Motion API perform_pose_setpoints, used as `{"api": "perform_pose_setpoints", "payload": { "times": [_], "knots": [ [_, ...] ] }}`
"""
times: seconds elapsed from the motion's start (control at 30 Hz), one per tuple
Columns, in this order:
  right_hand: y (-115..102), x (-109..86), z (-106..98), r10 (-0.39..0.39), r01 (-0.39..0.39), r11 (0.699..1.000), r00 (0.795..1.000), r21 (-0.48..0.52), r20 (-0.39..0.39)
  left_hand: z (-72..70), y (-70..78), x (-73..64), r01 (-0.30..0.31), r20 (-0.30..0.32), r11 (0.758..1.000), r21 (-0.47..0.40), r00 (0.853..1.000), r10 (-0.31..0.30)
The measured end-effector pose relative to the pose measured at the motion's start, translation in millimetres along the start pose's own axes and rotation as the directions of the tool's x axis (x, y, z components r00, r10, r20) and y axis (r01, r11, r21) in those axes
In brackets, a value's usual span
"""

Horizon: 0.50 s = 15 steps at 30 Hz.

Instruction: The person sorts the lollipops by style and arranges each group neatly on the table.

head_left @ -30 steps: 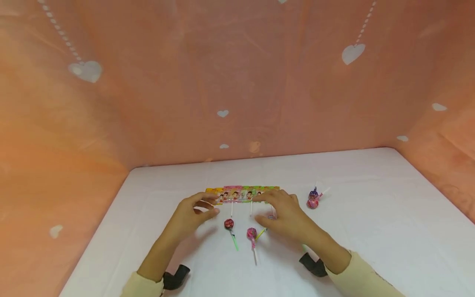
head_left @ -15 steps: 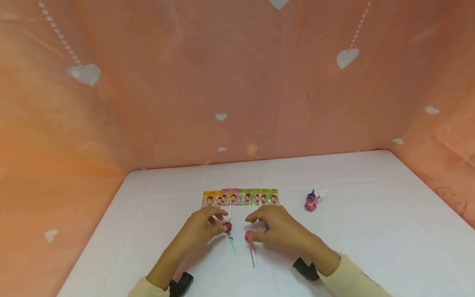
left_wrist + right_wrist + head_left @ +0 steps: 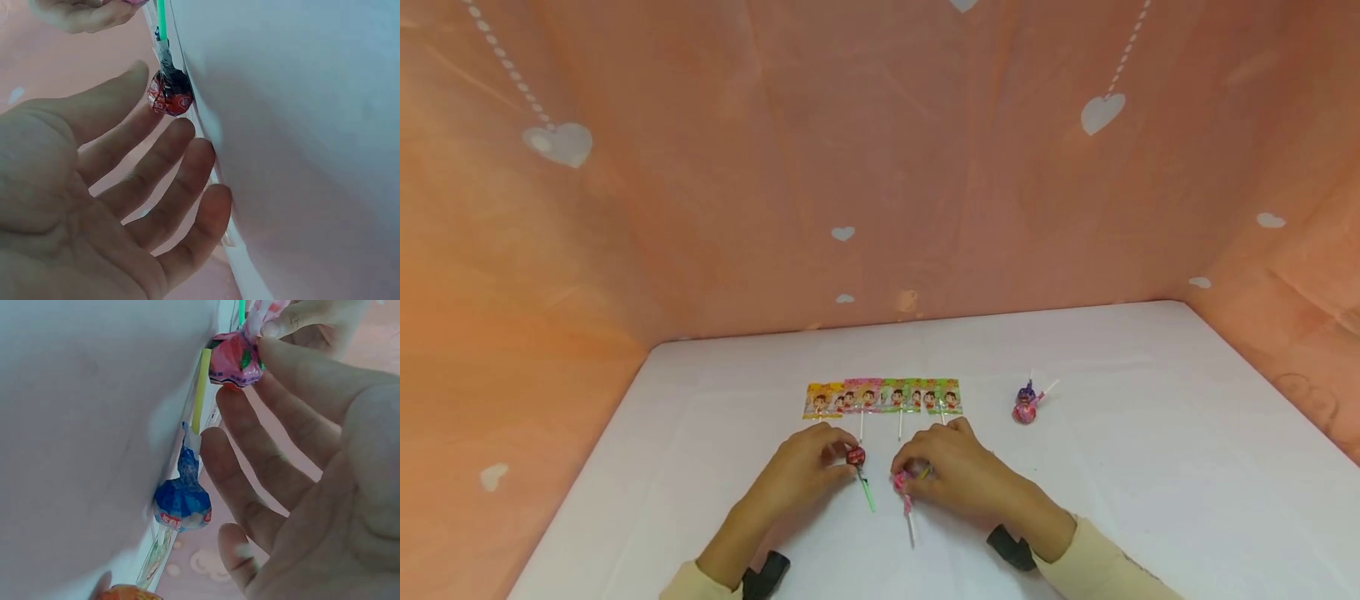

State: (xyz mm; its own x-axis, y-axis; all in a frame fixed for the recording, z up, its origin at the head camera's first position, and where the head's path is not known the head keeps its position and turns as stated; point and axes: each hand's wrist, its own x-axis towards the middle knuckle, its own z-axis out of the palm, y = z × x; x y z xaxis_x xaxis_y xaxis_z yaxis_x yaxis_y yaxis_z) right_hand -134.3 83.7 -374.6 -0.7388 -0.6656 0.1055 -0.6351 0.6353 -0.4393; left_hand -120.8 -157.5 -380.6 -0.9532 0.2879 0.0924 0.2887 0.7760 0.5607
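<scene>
Head view: left hand, grip loosely curved at red-wrapped round lollipop on white worktop; cannot tell if pinched. Right hand, grip narrow, pinches pink-wrapped round lollipop nearby.

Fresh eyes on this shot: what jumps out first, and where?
Likely the peach-orange cloth backdrop printed with white hearts, filling the head view's upper part. Then, low centre, the left hand at a round red-wrapped lollipop and the right hand at a round pink-wrapped lollipop. Just beyond, flat yellow, pink and green lollipop packets form a row on the white table.
</scene>
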Motion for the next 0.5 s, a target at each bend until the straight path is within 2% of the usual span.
{"api": "perform_pose_setpoints", "payload": {
  "times": [0.2, 0.5],
  "knots": [
    [0.0, -0.2, 0.4, 0.008, -0.008, 1.0, 1.0, -0.012, -0.01, 2.2, 3.4, -0.1, 0.031, -0.011, 0.998, 0.055, 0.999, -0.03],
    [3.6, 1.0, 0.2, 0.036, -0.036, 0.999, 0.999, 0.022, 0.011, 6.6, 1.2, 2.0, 0.061, -0.042, 0.995, 0.084, 0.997, -0.057]
  ]
}}
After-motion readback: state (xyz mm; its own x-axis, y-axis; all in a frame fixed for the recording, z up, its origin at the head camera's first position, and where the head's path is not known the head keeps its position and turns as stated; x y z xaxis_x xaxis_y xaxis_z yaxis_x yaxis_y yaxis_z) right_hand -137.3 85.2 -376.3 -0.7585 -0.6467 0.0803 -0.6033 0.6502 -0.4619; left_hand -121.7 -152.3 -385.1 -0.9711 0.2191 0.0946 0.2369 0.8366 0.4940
